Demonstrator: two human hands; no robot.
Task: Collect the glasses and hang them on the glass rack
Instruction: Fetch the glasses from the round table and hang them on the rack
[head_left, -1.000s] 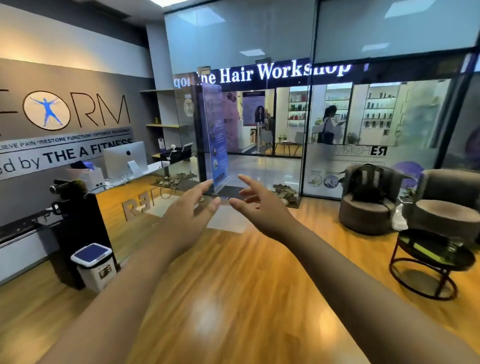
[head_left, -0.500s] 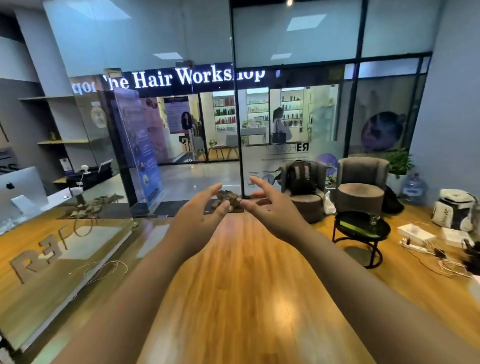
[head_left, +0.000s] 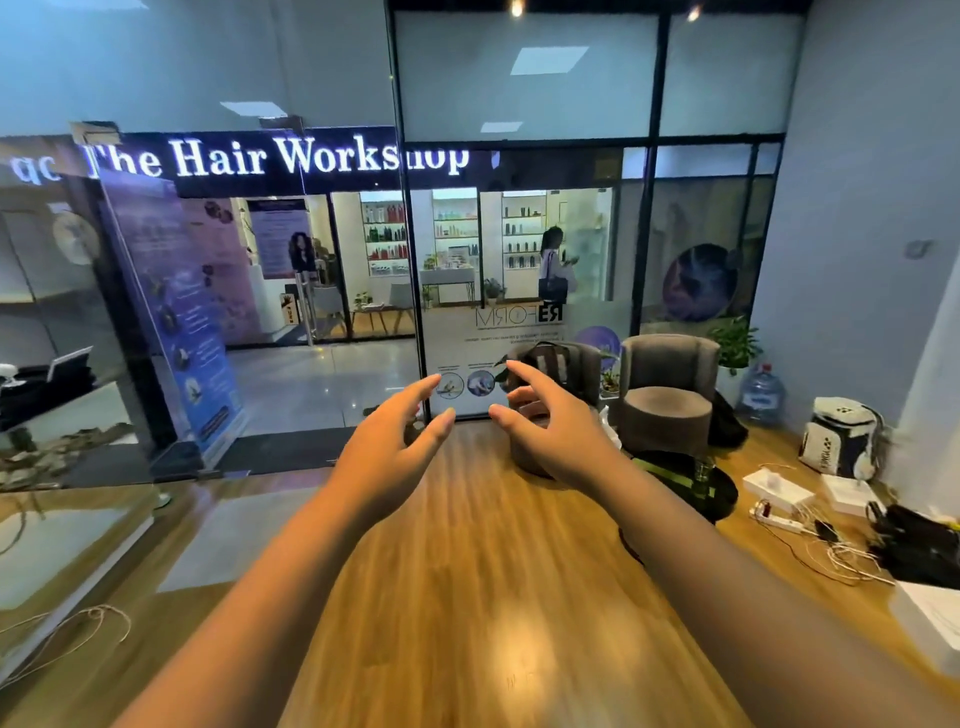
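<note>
View has swung right; both empty hands, left and right, spread over glossy wood floor.

Floor: wood-look planks, glossy, ceiling light reflected as a bright patch. Shopfront wall: glass panes, upper ones frosted, in dark matt frames. Two armchairs: matt grey-brown cloth. Round side table: dark glossy top. Water bottle: clear blue plastic. Cords: thin, white.
</note>
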